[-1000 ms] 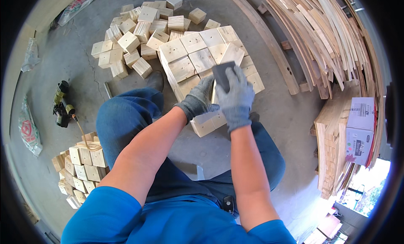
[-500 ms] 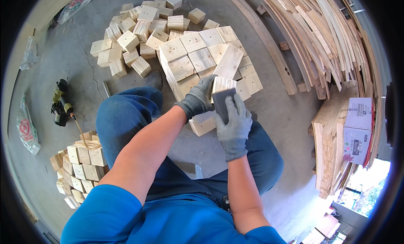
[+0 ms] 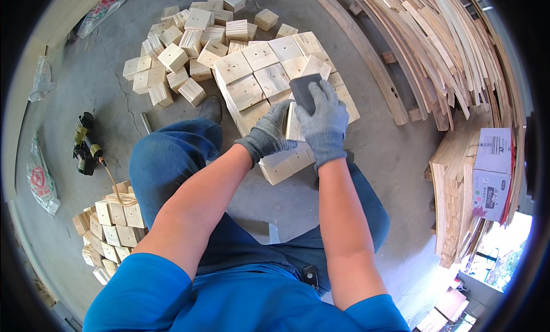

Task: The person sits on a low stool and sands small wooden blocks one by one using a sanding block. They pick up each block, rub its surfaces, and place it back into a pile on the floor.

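left hand (image 3: pixel 268 133) grips wood block (image 3: pixel 294 123) | right hand (image 3: pixel 323 123) presses grey sanding pad (image 3: pixel 305 91)

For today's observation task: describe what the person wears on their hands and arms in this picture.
Both hands, the left hand and the right hand, wear grey knitted work gloves with ribbed cuffs ending at the wrist. The forearms are bare. Short bright blue sleeves of a shirt cover only the upper arms. No watch, band or marking shows.

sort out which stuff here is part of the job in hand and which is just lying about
In hand: wooden block, dark sanding pad, left hand, right hand, block stack.

Lying about: nail gun, cardboard box, curved wood strips, plastic bags.
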The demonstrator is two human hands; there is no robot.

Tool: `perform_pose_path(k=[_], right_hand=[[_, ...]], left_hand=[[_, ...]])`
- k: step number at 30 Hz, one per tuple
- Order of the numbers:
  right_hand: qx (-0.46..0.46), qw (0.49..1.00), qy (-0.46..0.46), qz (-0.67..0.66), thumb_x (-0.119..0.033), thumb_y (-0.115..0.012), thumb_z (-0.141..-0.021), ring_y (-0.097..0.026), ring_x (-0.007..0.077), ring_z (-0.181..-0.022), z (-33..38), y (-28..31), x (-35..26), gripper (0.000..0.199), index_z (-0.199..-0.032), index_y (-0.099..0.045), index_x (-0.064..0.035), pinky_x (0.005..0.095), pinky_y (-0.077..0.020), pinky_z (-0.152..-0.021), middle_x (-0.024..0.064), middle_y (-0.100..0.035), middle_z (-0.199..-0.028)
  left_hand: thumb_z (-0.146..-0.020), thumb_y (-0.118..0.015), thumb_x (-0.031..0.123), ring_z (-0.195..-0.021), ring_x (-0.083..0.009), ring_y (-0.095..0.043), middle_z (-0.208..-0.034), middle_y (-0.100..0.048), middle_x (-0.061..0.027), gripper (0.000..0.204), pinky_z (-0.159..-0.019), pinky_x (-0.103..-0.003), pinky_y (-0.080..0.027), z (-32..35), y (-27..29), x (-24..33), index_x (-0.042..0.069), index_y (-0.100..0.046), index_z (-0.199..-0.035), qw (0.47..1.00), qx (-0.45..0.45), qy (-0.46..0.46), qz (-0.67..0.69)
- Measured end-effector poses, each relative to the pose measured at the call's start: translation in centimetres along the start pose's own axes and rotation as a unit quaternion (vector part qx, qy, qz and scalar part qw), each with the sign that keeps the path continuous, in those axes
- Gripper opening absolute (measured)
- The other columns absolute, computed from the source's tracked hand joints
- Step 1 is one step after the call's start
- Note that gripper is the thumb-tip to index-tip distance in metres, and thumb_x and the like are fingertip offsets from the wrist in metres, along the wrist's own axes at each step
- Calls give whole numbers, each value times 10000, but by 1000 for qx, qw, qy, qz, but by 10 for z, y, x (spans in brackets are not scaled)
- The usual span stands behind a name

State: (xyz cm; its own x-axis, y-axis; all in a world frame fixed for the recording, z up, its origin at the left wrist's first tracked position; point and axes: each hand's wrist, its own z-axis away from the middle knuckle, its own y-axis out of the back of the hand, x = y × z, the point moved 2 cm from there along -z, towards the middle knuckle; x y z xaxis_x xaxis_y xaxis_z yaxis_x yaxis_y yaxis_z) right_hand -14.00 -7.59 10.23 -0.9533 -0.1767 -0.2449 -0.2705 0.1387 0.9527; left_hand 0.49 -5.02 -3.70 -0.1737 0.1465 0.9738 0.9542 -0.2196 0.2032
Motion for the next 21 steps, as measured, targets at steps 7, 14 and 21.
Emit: perform_pose_path(k=[7, 14, 21], right_hand=[[-10, 1000, -24, -10, -358, -854, -865, -598, 443, -1292, 20, 9, -4, 682, -1477, -641, -146, 581, -484, -1082, 93, -543, -1610], [4, 1000, -13, -15, -251, -895, -814, -568, 439, -1339, 125, 28, 1, 723, -1483, -642, -141, 564, -461, -1135, 147, -548, -1602], [34, 999, 19, -14, -327, -882, -823, -578, 422, -1290, 113, 26, 15, 680, -1444, -671, -148, 571, -468, -1095, 122, -561, -1590]], left_hand=[[-642, -1065, 254, -1431, -282, -523, -1543, -527, -148, 1199, -1229, -400, -424, 2, 1, 5, 63, -398, -1620, 1000, -1, 16, -23], [-620, -1021, 278, -1414, -388, -560, -1511, -539, -210, 1136, -1205, -426, -472, 0, 3, 18, 127, -436, -1582, 999, 2, 39, -23], [-618, -1009, 250, -1430, -392, -544, -1515, -537, -205, 1125, -1219, -430, -461, 0, 1, 15, 125, -437, -1580, 999, -2, 46, -13]])
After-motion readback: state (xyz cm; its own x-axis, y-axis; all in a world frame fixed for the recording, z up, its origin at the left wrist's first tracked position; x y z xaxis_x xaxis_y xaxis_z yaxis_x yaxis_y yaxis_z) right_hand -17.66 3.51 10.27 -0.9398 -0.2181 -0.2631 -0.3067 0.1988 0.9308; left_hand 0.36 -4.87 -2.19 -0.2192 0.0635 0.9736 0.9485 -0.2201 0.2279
